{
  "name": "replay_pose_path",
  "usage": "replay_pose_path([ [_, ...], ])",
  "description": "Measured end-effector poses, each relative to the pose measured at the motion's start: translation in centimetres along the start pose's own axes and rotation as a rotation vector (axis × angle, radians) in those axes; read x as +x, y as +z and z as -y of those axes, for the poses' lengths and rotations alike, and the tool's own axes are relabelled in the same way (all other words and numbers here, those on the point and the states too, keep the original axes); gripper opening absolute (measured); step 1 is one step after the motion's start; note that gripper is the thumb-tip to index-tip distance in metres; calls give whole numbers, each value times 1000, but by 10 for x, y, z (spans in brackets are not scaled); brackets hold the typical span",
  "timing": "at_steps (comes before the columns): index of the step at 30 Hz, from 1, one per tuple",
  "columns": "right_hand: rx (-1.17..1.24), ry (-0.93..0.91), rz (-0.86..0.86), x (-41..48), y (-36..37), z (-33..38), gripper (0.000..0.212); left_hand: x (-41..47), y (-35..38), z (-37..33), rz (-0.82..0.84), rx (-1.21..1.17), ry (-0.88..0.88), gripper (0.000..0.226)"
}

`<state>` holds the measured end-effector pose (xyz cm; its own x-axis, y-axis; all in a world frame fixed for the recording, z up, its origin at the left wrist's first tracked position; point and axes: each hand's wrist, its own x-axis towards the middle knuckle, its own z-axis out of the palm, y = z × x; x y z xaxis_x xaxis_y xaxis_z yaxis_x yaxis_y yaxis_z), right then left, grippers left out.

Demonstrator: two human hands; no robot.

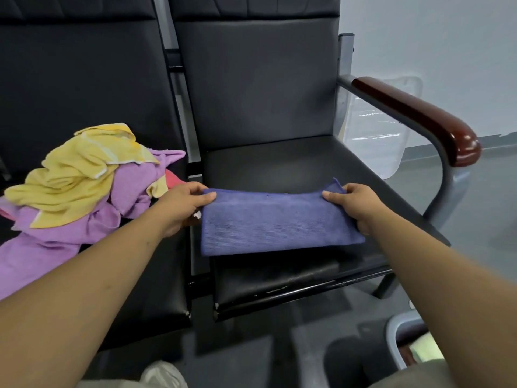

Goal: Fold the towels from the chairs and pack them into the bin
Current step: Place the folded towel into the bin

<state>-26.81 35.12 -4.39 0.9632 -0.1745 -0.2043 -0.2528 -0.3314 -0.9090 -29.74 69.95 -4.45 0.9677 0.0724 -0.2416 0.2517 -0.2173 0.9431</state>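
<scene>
A folded blue towel (275, 222) lies on the front of the right black chair seat (282, 166). My left hand (181, 205) pinches its upper left corner, thumb on top. My right hand (354, 205) pinches the upper right corner, where a bit of cloth sticks up. On the left chair seat sits a heap of unfolded towels: a yellow one (81, 169) on top, purple ones (67, 233) under it, and a red edge (174, 177) peeking out. The grey rim of a bin (396, 340) shows at the bottom right, mostly hidden behind my right arm.
The right chair has a dark red wooden armrest (419, 119) on a grey metal frame. A clear plastic bag (375, 127) hangs behind it by the white wall. Grey floor lies below the seats, and my knees (165, 375) show at the bottom edge.
</scene>
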Motion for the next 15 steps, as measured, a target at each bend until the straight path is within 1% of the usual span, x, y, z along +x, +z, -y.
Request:
replay_pose_path([
  [2, -88, -18, -15, 1, 4, -9, 27, -1, 6, 9, -48, 79, -29, 7],
  [4, -242, -17, -26, 3, 8, -18, 26, -1, 15, 19, -88, 55, -107, 15],
  [6, -477, -9, -30, 5, 13, -25, 22, -4, 24, 20, -70, 24, -202, 20],
  [8, -697, -17, -64, 1, 21, -24, 23, -3, 27, 18, -21, 90, -240, 21],
  [10, -888, -132, -103, -6, 32, -15, 32, -4, 29, 15, 25, 197, -269, 28],
  [11, -923, -215, -82, -10, 40, -10, 35, -6, 30, 13, 50, 250, -286, 30],
  [12, -913, -272, -6, -14, 48, -5, 35, -5, 30, 13, 66, 289, -296, 29],
  [13, -901, -303, 105, -19, 59, -2, 36, -6, 31, 12, 76, 313, -296, 27],
  [15, -984, -315, 322, -26, 82, -6, 44, -10, 32, 7, 61, 303, -266, 22],
])
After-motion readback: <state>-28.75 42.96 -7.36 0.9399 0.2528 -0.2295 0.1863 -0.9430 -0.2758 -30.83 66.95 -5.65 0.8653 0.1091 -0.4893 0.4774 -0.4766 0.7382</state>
